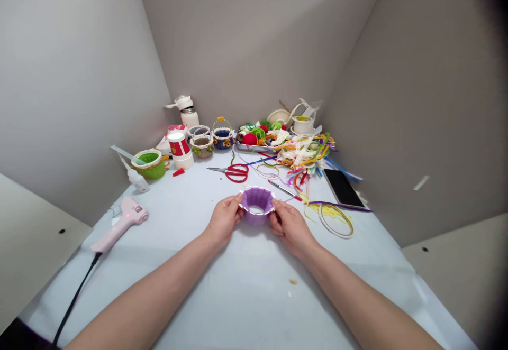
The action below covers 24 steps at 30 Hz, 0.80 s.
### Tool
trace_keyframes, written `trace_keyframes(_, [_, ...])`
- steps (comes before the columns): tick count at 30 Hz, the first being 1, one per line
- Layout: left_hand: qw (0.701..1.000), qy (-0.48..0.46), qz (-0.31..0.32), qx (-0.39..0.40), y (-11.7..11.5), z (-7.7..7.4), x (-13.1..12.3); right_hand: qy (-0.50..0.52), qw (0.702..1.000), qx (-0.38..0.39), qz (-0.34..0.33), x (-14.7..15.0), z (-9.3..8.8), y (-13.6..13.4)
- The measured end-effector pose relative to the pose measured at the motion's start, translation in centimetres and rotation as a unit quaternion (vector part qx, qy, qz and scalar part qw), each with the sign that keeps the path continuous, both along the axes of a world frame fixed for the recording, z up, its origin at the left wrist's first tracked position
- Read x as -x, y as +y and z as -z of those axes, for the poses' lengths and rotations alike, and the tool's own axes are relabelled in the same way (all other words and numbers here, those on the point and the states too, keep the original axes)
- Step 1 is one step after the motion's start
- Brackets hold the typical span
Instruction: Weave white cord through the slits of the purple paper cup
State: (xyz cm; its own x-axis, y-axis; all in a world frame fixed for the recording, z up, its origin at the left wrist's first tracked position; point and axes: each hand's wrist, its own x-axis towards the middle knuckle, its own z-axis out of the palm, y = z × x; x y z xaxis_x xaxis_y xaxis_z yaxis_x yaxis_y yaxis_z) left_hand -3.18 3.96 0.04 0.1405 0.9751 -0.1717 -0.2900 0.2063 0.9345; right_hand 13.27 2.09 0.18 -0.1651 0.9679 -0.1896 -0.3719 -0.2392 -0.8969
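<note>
Between my two hands is a purple ring-shaped basket wall [257,218] with a pale rim; white shows through its open middle. My left hand [227,217] pinches its left edge, thumb at the rim. On the opposite edge, my right hand [289,224] grips it the same way. Just beyond lie red-handled scissors [237,173], blades pointing left, and a pen [284,190] at a slant. A yellow-white hoop [335,221] rests to the right of my right hand, near some yellow yarn [327,211].
At left are a pink glue gun [121,224] with a black cord, a glue bottle [138,180] and a green basket [153,167]. Small decorated baskets [223,137], a white bottle [189,117] and a tray of yarn [254,146] stand behind. Rightward lie tangled ribbons [304,154] and a phone [343,187].
</note>
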Motion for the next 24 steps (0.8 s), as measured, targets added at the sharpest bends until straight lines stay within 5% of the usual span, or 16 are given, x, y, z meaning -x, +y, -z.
trace_keyframes(4, [0.999,0.032,-0.008,-0.003,-0.1,0.0,0.0,-0.057,0.998,-0.02,0.006,-0.1,0.4,-0.1])
trace_keyframes(8, [0.984,0.172,-0.027,-0.044,0.0,-0.9,1.0,-0.176,0.983,-0.049,0.03,-0.6,-0.1,-0.3])
trace_keyframes(13, [0.96,0.267,0.08,0.022,-0.3,-3.5,2.3,-0.232,0.972,0.017,-0.025,-1.2,-1.4,-0.5])
trace_keyframes(17, [0.954,0.255,0.138,0.075,-1.0,-4.5,2.0,-0.231,0.97,0.034,-0.07,-0.7,-1.7,-0.9])
trace_keyframes(24, [0.971,0.178,0.137,0.085,-1.7,-3.7,0.9,-0.175,0.979,0.054,-0.083,-0.1,-1.7,-1.1])
